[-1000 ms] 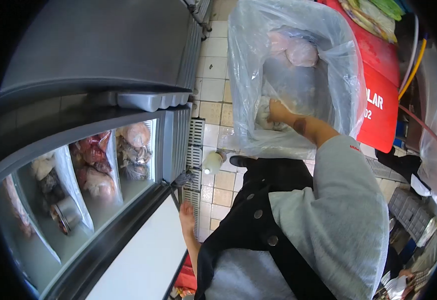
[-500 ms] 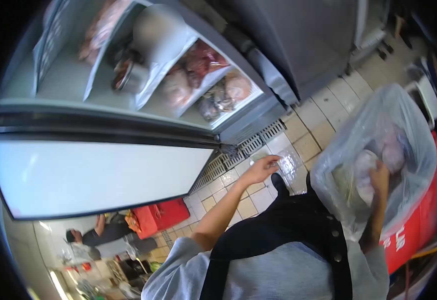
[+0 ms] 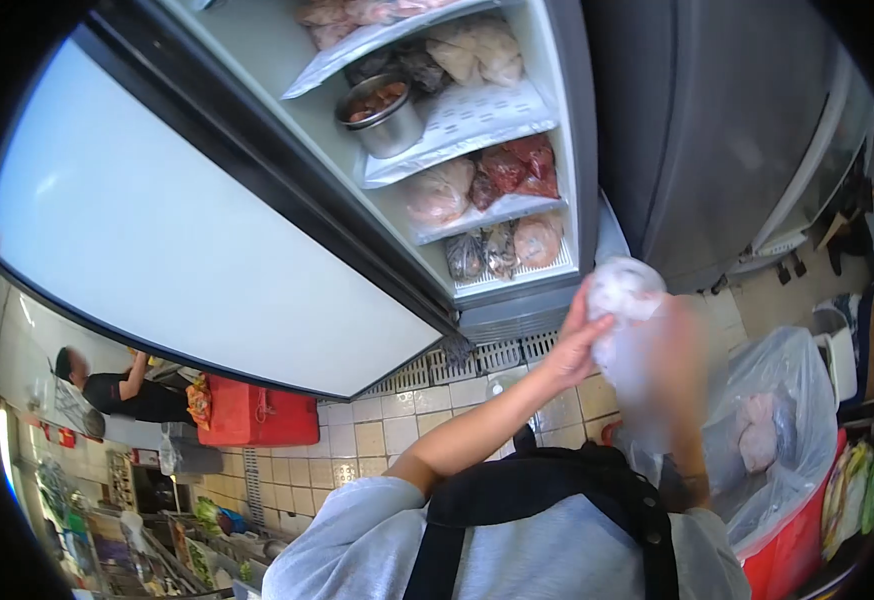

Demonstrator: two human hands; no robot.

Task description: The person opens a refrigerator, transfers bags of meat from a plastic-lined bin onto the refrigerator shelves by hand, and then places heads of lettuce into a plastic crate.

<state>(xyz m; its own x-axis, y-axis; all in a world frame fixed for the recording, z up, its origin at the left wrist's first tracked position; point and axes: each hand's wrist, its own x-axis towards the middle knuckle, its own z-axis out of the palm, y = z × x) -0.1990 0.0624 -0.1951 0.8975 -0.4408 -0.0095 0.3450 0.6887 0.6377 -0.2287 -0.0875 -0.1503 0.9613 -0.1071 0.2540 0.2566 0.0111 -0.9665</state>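
Note:
A knotted clear plastic bag of whitish food is held up in front of the open refrigerator; I cannot make out the food inside. My left hand is closed on the bag's left side, thumb across its front. On the other side my right hand, partly blurred, grips the same bag. Lower right, a large clear plastic liner sits in a red container, with a pinkish bagged item inside it.
Shelves of the refrigerator bear bagged meat and a steel pot of brown food. Its white-lined door stands wide open at left. A person is beyond the door, near a red box. Floor drain grates run below.
My right hand has lifted the whitish bag out of the liner, up and to the left. My left hand has risen to take hold of it. The view has turned toward the refrigerator.

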